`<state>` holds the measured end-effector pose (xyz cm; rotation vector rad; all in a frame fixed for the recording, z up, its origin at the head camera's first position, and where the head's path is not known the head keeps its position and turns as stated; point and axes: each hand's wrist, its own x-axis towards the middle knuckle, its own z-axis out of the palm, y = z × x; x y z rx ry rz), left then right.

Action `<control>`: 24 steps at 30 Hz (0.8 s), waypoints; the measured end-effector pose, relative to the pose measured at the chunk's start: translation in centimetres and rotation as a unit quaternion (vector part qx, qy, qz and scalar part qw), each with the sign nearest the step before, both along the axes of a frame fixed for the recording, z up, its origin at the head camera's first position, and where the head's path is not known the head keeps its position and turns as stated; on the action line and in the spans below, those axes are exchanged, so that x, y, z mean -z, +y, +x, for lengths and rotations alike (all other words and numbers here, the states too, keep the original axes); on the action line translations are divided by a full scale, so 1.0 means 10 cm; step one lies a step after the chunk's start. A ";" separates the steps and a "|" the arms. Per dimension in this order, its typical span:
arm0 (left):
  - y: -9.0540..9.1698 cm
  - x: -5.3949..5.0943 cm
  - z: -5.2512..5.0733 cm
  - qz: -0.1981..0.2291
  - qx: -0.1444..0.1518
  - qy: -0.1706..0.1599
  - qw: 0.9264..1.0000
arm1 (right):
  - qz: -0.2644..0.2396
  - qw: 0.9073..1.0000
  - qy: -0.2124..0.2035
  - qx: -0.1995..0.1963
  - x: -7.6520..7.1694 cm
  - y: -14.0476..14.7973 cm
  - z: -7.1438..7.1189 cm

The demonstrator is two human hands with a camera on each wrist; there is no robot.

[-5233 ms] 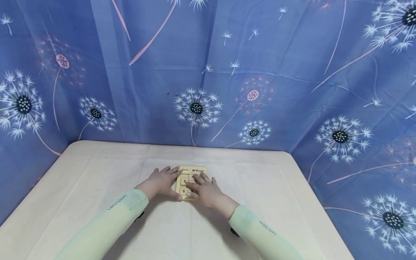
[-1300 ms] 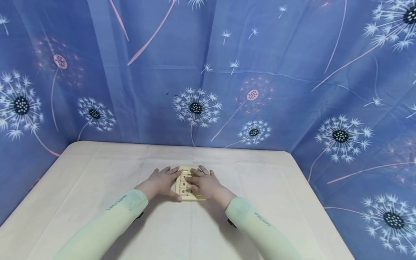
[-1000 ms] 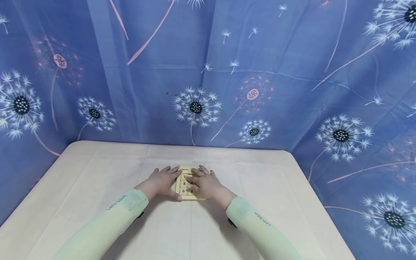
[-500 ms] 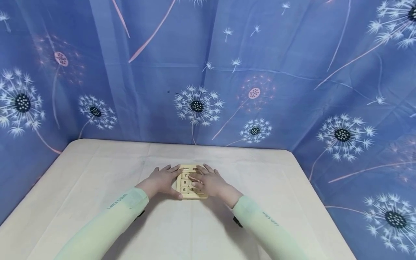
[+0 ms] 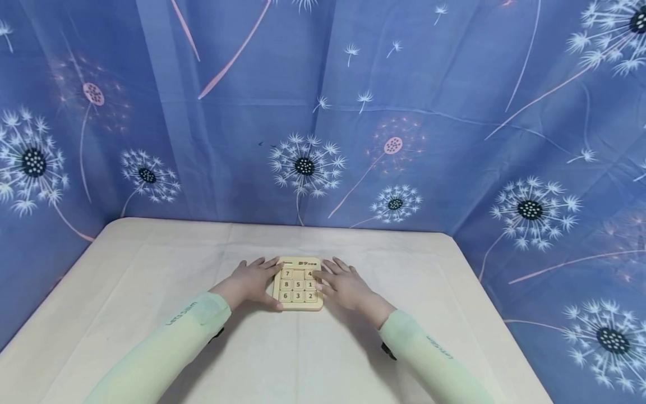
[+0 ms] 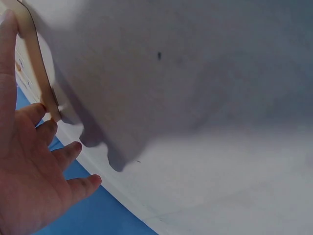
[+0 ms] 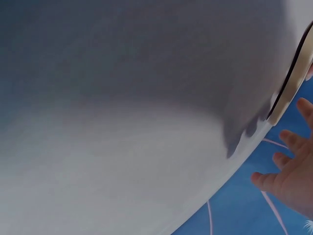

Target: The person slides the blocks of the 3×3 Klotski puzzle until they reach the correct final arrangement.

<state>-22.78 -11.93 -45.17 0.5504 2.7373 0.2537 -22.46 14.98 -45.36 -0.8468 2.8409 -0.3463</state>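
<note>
A pale yellow sliding number puzzle (image 5: 298, 307) lies flat on the table in the head view. Its tiles read 7, gap, 4 on top, 8, 5, 1 in the middle and 6, 3, 2 below. My left hand (image 5: 250, 283) rests along its left side, thumb by the near corner and index finger by the far corner, fingers spread. In the left wrist view that hand (image 6: 34, 166) touches the puzzle's edge (image 6: 39, 63). My right hand (image 5: 349, 286) lies at the right side, its extended fingertips by tiles 4 and 1. The right wrist view shows its fingers (image 7: 293, 142) spread.
A whitish cloth covers the table (image 5: 166, 258). Blue curtains (image 5: 227, 140) with dandelion prints hang behind it and at both sides. Pale green sleeves (image 5: 166, 342) cover both forearms.
Since the earliest frame, tile 7 has gone left to the top-left corner and tile 8 has dropped below it. My right hand has drawn rightward off the tiles. The left hand stays put.
</note>
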 end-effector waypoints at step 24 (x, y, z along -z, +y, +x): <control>0.01 0.02 -0.01 -0.007 -0.006 0.003 1.000 | 0.020 0.999 -0.031 0.013 0.01 -0.04 0.00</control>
